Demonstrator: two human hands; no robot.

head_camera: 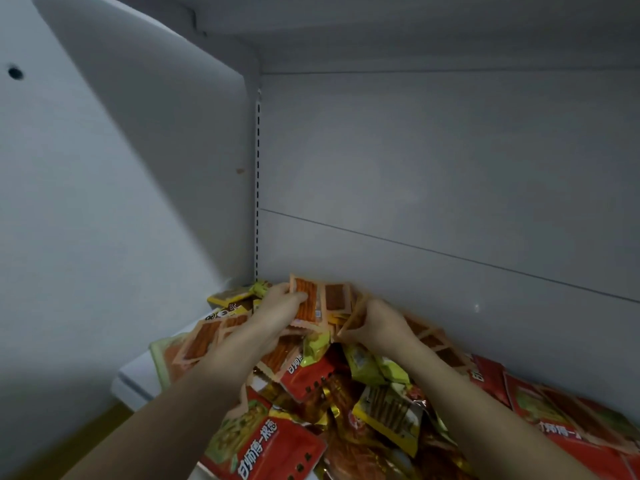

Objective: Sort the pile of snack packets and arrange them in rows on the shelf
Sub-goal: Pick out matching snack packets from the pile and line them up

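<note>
A pile of snack packets (346, 393) in red, yellow and pale orange covers the white shelf (135, 379). My left hand (277, 311) grips a stack of pale orange packets (306, 299) with a clear window, held upright near the back panel. My right hand (377, 322) pinches another pale orange packet (356, 315) just to the right of them. More orange packets (201, 341) lie flat at the left of the pile. A row of similar packets (440, 344) leans along the back panel behind my right wrist.
The grey back panel (433, 188) rises right behind the packets. A slotted upright (257, 188) runs up the back left corner, beside the left side wall (104, 188). Another shelf (381, 26) hangs overhead. Red packets (571, 417) spread to the right.
</note>
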